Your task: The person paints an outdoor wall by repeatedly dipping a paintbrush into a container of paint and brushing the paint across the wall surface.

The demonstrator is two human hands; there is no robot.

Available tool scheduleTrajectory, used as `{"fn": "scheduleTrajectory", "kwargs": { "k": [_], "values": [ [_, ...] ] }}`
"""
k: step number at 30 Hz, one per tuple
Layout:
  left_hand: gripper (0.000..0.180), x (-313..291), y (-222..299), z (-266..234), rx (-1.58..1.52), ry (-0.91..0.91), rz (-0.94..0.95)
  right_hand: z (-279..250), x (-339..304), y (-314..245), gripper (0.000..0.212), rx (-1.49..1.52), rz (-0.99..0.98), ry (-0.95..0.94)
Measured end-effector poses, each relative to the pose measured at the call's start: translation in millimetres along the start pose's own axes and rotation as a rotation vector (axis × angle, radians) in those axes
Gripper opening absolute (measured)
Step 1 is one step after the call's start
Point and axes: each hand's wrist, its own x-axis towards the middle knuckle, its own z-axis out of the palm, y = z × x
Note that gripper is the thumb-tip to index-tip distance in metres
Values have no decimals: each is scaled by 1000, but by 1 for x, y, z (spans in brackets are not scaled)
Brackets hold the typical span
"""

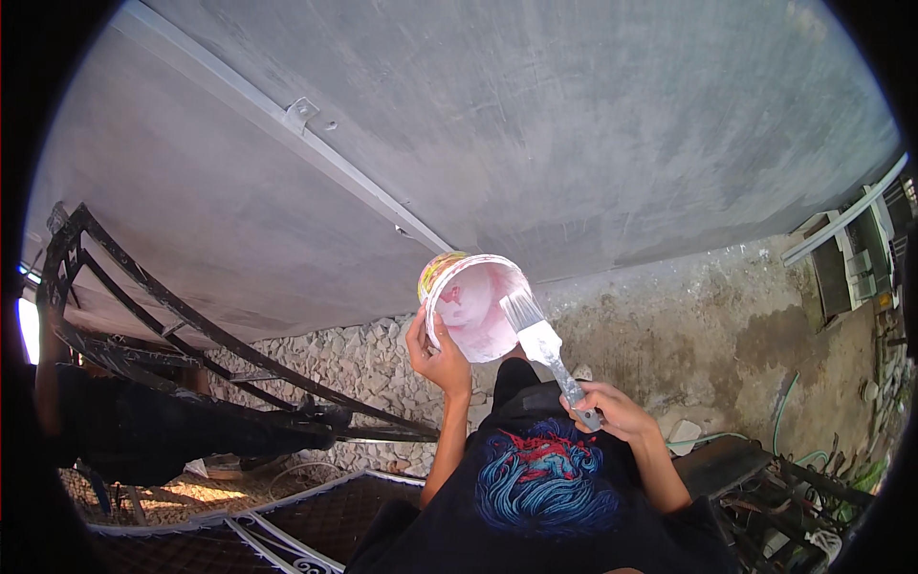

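My left hand (442, 362) grips the rim of a paint bucket (490, 298), tilted so that its inside faces me. White and pinkish paint coats the bucket's inner wall, and a coloured label shows on its outside. In my right hand (612, 409) is a flat paintbrush (538, 337), held by its grey, paint-stained handle. White paint covers the brush's lower part, and its bristles point up and left, over the right edge of the bucket's mouth. I cannot tell whether they touch the rim.
A grey wall (574, 134) with a slanting pipe (354, 170) rises ahead. Black curved metal framework (191, 325) stands at left beside dark cloth (163, 426). Stones (354, 373) lie below; a green hose (784, 407) and piled scrap (775, 507) are at right.
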Motion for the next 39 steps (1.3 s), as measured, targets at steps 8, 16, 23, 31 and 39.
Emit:
{"fn": "scheduleTrajectory", "kwargs": {
  "k": [8,16,23,31,39],
  "values": [
    [24,-5,-17,15,-65,-18,-219,-11,-17,-21,13,-449,-178,51],
    [38,-31,-100,-24,-225,128,-682,-36,3,-59,14,-103,-406,425],
    [39,-59,-152,-104,-26,244,-753,-118,35,-142,40,-892,-694,1292],
    [55,-142,-238,-216,256,444,-759,-63,139,-163,36,-1134,-702,1150],
    [61,-172,-222,-252,327,561,-909,63,262,-89,32,-1337,-769,538]
  ]
}}
